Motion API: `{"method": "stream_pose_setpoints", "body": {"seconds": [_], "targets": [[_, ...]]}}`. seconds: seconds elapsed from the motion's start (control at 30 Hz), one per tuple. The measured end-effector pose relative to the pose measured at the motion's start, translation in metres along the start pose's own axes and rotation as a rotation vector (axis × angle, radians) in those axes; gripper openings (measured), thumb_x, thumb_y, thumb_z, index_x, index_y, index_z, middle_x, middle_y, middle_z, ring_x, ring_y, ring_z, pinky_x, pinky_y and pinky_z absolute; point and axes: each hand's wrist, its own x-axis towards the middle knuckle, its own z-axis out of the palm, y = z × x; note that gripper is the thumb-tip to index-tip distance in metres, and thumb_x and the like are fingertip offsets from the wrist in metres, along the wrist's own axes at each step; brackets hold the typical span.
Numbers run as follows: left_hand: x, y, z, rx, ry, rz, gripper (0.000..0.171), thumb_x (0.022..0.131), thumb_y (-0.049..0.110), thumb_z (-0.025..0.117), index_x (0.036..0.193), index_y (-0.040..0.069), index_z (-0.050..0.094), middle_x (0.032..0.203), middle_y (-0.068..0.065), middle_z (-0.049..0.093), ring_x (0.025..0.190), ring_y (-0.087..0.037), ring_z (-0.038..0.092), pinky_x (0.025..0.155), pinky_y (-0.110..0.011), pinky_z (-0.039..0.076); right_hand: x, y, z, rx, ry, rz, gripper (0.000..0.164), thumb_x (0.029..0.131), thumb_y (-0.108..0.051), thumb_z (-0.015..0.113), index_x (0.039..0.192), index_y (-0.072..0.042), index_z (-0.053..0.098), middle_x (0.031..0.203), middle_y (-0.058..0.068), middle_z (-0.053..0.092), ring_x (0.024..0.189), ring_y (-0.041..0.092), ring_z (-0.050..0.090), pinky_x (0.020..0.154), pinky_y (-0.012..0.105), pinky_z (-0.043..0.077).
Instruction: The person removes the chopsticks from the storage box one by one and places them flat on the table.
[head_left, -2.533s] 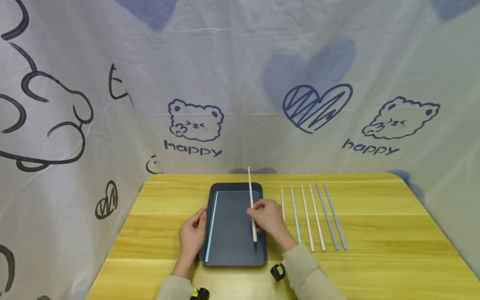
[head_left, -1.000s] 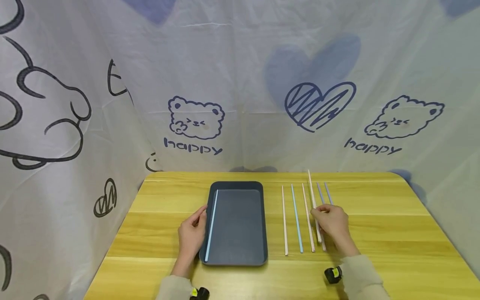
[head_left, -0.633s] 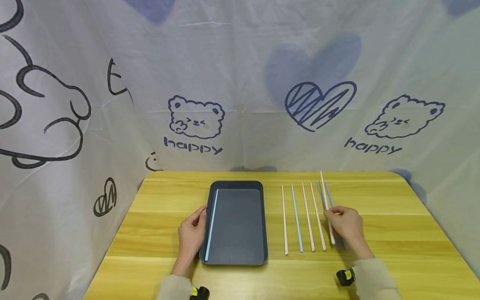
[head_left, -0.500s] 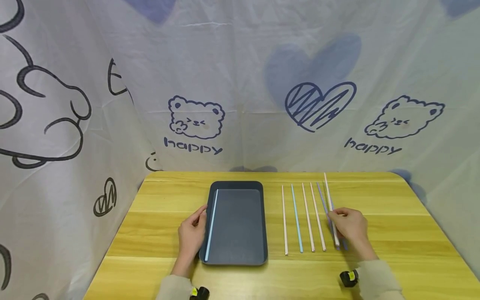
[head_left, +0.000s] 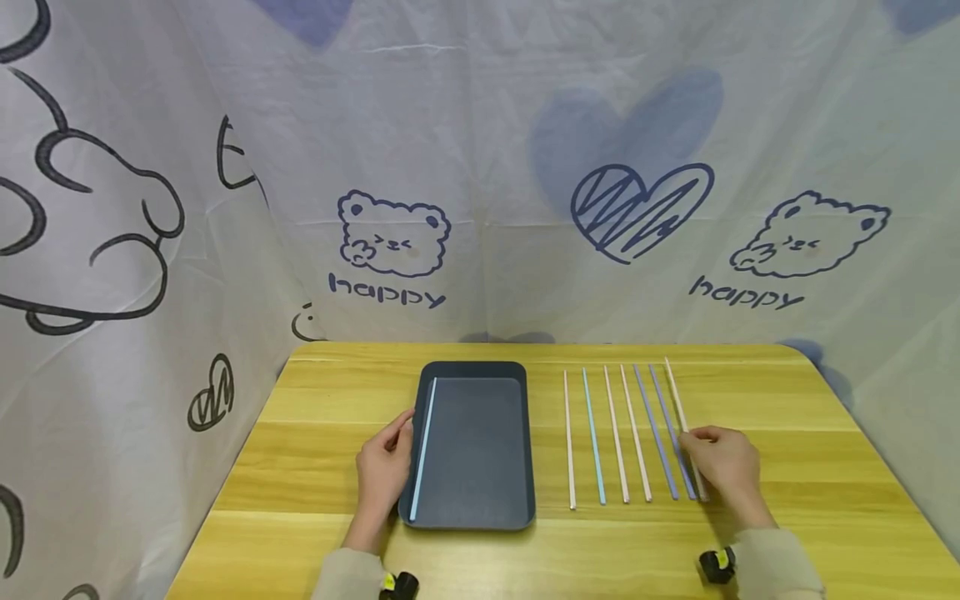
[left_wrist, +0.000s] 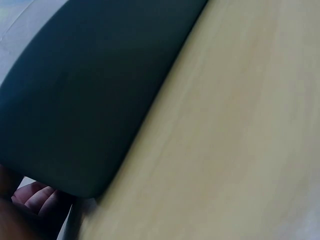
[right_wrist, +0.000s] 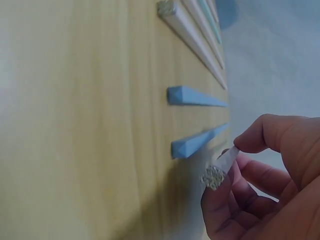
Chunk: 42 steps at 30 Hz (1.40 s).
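At the far right of the row, my right hand (head_left: 723,460) pinches a pale chopstick (head_left: 674,393) between thumb and fingers. Its glittery butt end faces the camera in the right wrist view. Just left of it lie two periwinkle-blue chopsticks (head_left: 655,429). On the other side, my left hand (head_left: 382,473) holds the left rim of a dark grey tray (head_left: 480,467), its curled fingers showing at the tray's corner in the left wrist view. Inside that tray, a single light-blue chopstick (head_left: 423,448) lies along the left wall.
Between the tray and the blue pair lie a pale pinkish chopstick (head_left: 569,442), a turquoise one (head_left: 593,437) and two more pale chopsticks (head_left: 617,437), roughly side by side. A printed cloth (head_left: 510,275) hangs behind the wooden table (head_left: 322,400).
My right hand has carried the pale chopstick from over the tray rightward across the row, then lowered it right of the blue pair. The left hand has stayed at the tray.
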Motion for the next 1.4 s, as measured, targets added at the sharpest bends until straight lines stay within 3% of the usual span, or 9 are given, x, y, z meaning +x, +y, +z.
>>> {"method": "stream_pose_setpoints", "body": {"seconds": [0.5, 0.77, 0.97, 1.2, 1.4], "targets": [[-0.0002, 0.0013, -0.0001, 0.002, -0.01, -0.02, 0.025, 0.104, 0.02, 0.068, 0.126, 0.019, 0.08, 0.114, -0.011, 0.08, 0.098, -0.023, 0.076, 0.074, -0.02, 0.054, 0.0009, 0.0092, 0.0024, -0.06, 0.041, 0.0, 0.039, 0.093, -0.034, 0.07, 0.111, -0.001, 0.08, 0.096, 0.017, 0.08, 0.078, 0.027, 0.069, 0.062, 0.033, 0.048], [0.0, 0.0006, -0.0006, -0.012, -0.013, -0.017, 0.025, 0.104, 0.021, 0.068, 0.126, 0.018, 0.08, 0.114, -0.012, 0.08, 0.096, -0.021, 0.075, 0.073, -0.018, 0.053, -0.0001, 0.0077, 0.0044, -0.04, 0.021, 0.044, 0.043, 0.095, -0.035, 0.068, 0.119, 0.0, 0.077, 0.068, 0.006, 0.076, 0.047, 0.019, 0.06, 0.057, 0.032, 0.047], [-0.0007, 0.001, -0.0007, -0.014, -0.005, -0.006, 0.024, 0.104, 0.02, 0.068, 0.124, 0.017, 0.08, 0.113, -0.013, 0.08, 0.094, -0.018, 0.074, 0.072, -0.017, 0.053, -0.0019, 0.0079, 0.0062, -0.036, 0.042, 0.056, 0.04, 0.094, -0.033, 0.068, 0.118, -0.002, 0.078, 0.086, 0.013, 0.08, 0.051, 0.019, 0.06, 0.052, 0.034, 0.046], [-0.0006, 0.0011, -0.0002, -0.01, -0.002, -0.015, 0.024, 0.103, 0.02, 0.069, 0.124, 0.019, 0.081, 0.111, -0.011, 0.081, 0.089, -0.013, 0.072, 0.071, -0.017, 0.051, -0.0024, 0.0081, 0.0053, -0.043, 0.062, 0.073, 0.038, 0.093, -0.033, 0.068, 0.116, -0.004, 0.078, 0.08, 0.01, 0.08, 0.058, 0.019, 0.062, 0.054, 0.032, 0.045], [-0.001, 0.0015, -0.0007, -0.013, -0.006, -0.019, 0.024, 0.104, 0.021, 0.069, 0.125, 0.018, 0.08, 0.113, -0.011, 0.081, 0.092, -0.015, 0.073, 0.072, -0.017, 0.052, -0.0054, -0.0003, 0.0049, -0.059, 0.076, 0.026, 0.04, 0.096, -0.033, 0.064, 0.118, -0.002, 0.077, 0.102, 0.019, 0.079, 0.067, 0.021, 0.065, 0.053, 0.032, 0.046]]}}
